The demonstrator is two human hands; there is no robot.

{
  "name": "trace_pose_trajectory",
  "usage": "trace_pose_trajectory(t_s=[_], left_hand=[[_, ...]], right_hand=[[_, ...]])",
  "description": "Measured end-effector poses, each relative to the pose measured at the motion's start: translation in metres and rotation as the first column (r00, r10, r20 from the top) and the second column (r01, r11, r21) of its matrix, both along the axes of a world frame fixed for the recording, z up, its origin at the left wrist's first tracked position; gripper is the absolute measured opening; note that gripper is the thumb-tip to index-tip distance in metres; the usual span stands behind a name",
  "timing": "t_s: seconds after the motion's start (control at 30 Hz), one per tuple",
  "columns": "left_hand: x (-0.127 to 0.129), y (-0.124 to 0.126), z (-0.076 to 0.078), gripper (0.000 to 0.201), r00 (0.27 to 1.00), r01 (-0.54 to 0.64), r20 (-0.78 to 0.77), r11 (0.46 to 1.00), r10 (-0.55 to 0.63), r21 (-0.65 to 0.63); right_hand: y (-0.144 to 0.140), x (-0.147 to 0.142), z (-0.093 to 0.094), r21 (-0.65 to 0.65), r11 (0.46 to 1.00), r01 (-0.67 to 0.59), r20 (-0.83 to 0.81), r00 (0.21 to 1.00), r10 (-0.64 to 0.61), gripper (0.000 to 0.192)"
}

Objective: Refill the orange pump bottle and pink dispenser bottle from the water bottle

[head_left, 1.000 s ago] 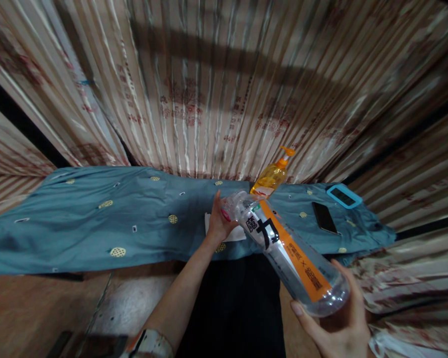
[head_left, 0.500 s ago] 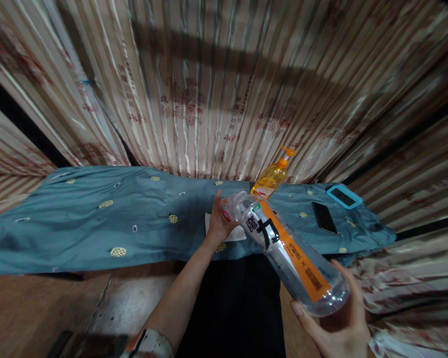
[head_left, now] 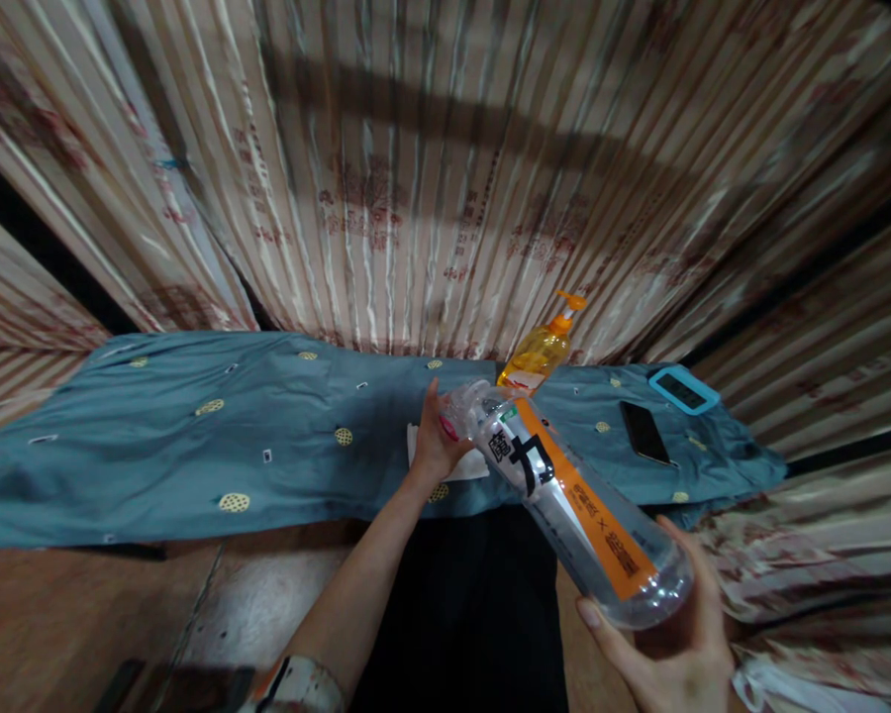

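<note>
A large clear plastic bottle with an orange label and black characters lies tilted across the middle, its base toward me at the lower right. My right hand is closed round its base, thumb on the near side. At the upper left end, my left hand is wrapped round a small clear plastic piece with a pink patch, at the bottle's neck. Whether that piece is part of the bottle or a separate container, I cannot tell. Under my left hand a white sheet lies on the cloth, partly hidden.
A teal cloth with yellow pineapple prints covers the table. Behind the large bottle stands a yellow pump bottle. To the right lie a black phone and a blue-framed device. Patterned curtains hang behind and at both sides.
Both hands and the large bottle keep almost the same pose. Only a very slight shift of the view shows.
</note>
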State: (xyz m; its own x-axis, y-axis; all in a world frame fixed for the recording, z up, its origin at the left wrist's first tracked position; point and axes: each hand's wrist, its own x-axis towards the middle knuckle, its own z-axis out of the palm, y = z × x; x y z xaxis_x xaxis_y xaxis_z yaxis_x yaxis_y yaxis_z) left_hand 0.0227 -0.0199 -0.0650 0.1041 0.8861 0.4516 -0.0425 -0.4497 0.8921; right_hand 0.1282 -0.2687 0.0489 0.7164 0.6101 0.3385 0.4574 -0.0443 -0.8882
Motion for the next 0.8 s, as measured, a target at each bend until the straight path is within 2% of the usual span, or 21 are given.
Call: trace_pose_trajectory(t_s=[0.2,0.4,0.67,0.8], left_hand=[[0.003,0.001,-0.004,0.119,0.999,-0.033,-0.011,0.999,0.033,0.010],[0.004,0.003,-0.006,0.122,1.000,-0.004,0.018,1.000,0.004,-0.009],[0.000,0.003,-0.005,0.116,0.998,-0.032,-0.049,0.999,0.034,0.026],[-0.001,0.002,-0.005,0.114,0.999,-0.024,-0.044,1.000,0.025,0.014]], right_hand=[[0.000,0.000,-0.001,-0.004,1.000,0.005,-0.072,0.997,-0.006,0.100],[-0.001,0.002,-0.003,0.002,1.000,-0.001,-0.008,1.000,0.001,0.096],[-0.003,0.005,-0.007,-0.022,1.000,0.002,-0.054,0.999,-0.003,0.102],[-0.003,0.011,-0.012,0.023,0.999,-0.028,-0.030,0.999,0.029,0.101]])
